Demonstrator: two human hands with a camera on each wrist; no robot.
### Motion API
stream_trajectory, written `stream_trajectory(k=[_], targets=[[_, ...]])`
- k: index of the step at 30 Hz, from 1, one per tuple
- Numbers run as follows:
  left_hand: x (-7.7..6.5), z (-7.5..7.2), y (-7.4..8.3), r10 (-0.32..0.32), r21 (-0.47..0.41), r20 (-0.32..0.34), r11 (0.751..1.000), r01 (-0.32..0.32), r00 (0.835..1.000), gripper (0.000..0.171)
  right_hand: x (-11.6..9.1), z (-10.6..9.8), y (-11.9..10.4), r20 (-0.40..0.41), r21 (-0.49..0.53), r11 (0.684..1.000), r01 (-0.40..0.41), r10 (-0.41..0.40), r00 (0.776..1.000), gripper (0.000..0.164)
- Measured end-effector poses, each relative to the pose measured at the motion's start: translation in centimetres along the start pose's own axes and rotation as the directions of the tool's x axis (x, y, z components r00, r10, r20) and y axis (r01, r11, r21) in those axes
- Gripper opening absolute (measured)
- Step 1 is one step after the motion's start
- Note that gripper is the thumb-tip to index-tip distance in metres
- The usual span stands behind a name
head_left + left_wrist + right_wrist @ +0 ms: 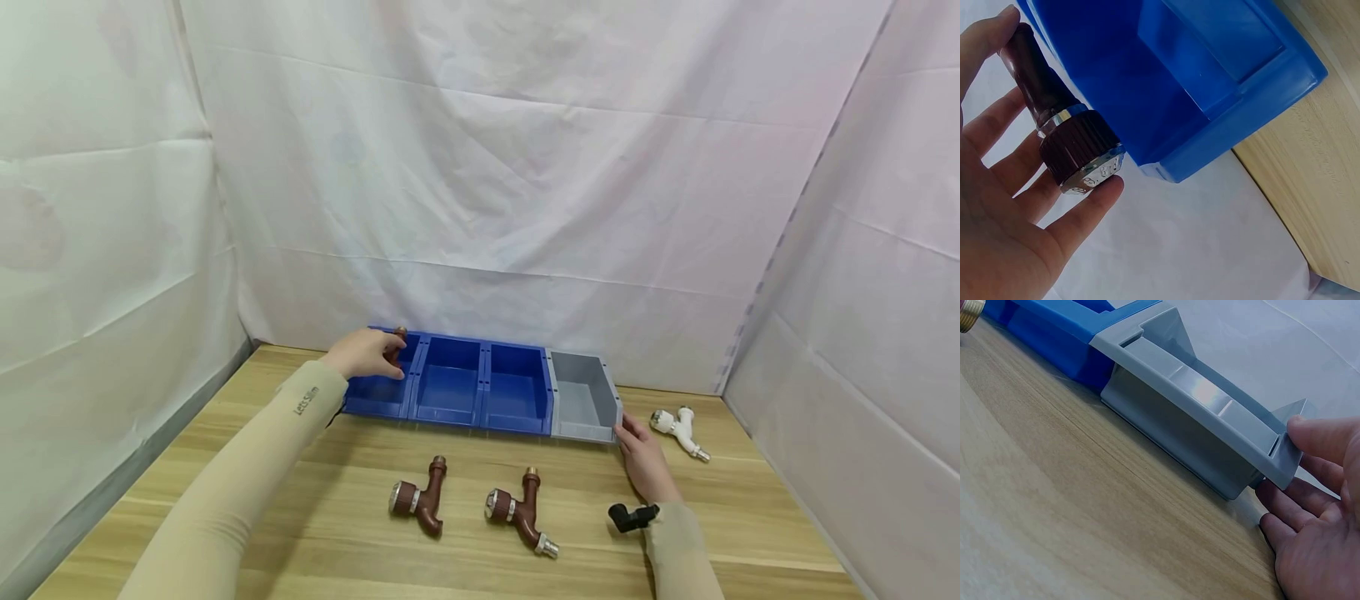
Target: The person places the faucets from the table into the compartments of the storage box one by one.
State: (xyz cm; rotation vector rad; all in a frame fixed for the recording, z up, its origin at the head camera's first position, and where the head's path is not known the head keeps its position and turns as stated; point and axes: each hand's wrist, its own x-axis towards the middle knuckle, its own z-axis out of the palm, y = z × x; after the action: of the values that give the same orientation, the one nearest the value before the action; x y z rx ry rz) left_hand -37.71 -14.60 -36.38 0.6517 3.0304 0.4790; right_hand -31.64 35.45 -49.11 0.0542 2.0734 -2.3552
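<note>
My left hand (365, 354) is over the leftmost blue bin (375, 408) and holds a brown tap (396, 343). In the left wrist view the thumb touches one end of this tap (1079, 145), and a fingertip meets its silver-faced knob. At the right end of the row, my right hand (647, 462) grips the front corner of the grey bin (585, 432). The right wrist view has the thumb on the rim of that bin (1179, 412) and the fingers under it. Two more brown taps, one (428, 497) left of the other (524, 512), lie on the table.
Two other blue bins, one (447, 414) beside the other (517, 423), stand between the leftmost bin and the grey one. A white tap (682, 431) lies right of my right hand. White cloth (480, 208) hangs behind and at both sides of the wooden table (337, 542).
</note>
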Motion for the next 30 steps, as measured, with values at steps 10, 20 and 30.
stream_trajectory(k=[10, 20, 30], targets=[[0.3, 0.6, -0.5, 0.008, 0.004, 0.008, 1.000, -0.008, 1.000, 0.063, 0.0, 0.1, 0.3, 0.005, -0.010, 1.000, 0.011, -0.011, 1.000, 0.060], [0.6, 1.1, -0.8, 0.011, -0.010, 0.022, 1.000, -0.011, 1.000, 0.066, 0.1, 0.2, 0.1, -0.005, -0.020, 1.000, 0.005, -0.005, 1.000, 0.058], [0.7, 1.2, -1.2, 0.022, -0.003, 0.034, 1.000, -0.022, 0.999, 0.066, 0.5, 0.5, 0.1, -0.005, -0.001, 1.000, 0.011, -0.011, 1.000, 0.058]])
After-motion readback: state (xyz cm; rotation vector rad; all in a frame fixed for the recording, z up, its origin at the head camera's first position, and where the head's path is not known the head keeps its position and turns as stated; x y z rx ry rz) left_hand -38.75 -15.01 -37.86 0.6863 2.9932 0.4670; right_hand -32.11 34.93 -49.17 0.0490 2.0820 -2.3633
